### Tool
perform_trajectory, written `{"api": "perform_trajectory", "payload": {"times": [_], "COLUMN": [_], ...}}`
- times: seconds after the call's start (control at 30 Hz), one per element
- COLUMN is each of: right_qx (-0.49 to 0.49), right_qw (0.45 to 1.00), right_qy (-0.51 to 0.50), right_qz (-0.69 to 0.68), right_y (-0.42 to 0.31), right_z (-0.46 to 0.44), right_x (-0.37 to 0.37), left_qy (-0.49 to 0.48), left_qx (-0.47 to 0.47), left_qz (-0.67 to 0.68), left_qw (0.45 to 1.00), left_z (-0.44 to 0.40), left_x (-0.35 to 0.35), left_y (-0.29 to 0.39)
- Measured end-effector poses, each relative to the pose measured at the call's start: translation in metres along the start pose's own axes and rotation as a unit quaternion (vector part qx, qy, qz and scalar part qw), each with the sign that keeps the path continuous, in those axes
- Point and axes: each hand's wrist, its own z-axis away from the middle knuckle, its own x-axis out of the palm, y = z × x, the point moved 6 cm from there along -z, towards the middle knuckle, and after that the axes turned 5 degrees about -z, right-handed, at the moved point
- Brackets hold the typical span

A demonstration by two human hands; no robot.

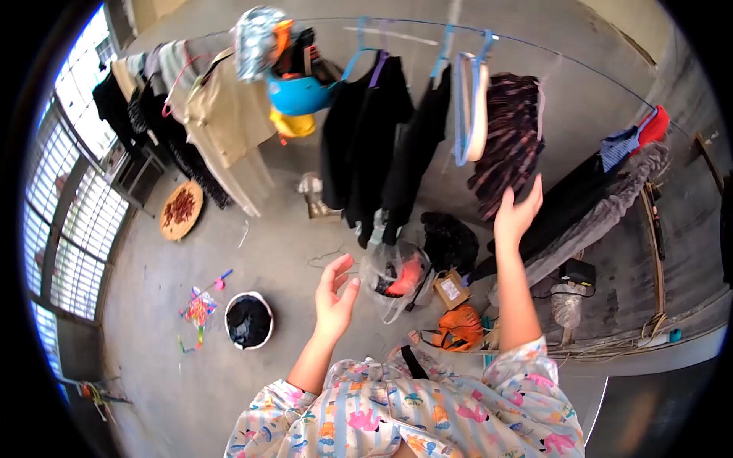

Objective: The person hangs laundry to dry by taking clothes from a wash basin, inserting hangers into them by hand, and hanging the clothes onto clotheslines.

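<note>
My right hand (516, 217) is raised, thumb and fingers apart, holding nothing that I can see. Just behind it hangs a dark patterned pleated garment (507, 130); whether the fingertips touch its lower edge I cannot tell. Lower and further left is my left hand (334, 301), open, its fingers slightly bent and the thumb spread. On the floor beyond that hand lies a clear plastic bag (372, 269) with something red and dark inside. Black garments (365, 126) on hangers hang from the line (527, 46) ahead of me. A blue hanger (463, 114) holds something pale beside the patterned garment.
A blue basin (296, 96) and beige clothes (221, 107) hang at left. On the floor stand a white bucket (228, 319) with dark cloth, a round tray (169, 228) of reddish pieces, a cardboard box (451, 289) and an orange bag (460, 328). Long dark clothes (561, 202) hang right.
</note>
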Motion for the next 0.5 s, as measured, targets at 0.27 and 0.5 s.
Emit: {"api": "perform_trajectory", "payload": {"times": [0.27,0.5], "right_qx": [0.124,0.301], "right_qw": [0.912,0.714], "right_qy": [-0.369,-0.571], "right_qz": [-0.128,-0.271], "right_y": [-0.090,-0.148], "right_z": [0.359,0.476], "right_x": [0.051,0.122], "left_qy": [0.126,0.238], "left_qx": [-0.106,-0.164], "left_qz": [0.013,0.003], "left_qw": [0.986,0.957], "left_z": [0.107,0.158], "left_x": [-0.219,-0.347], "left_y": [-0.067,-0.115]}}
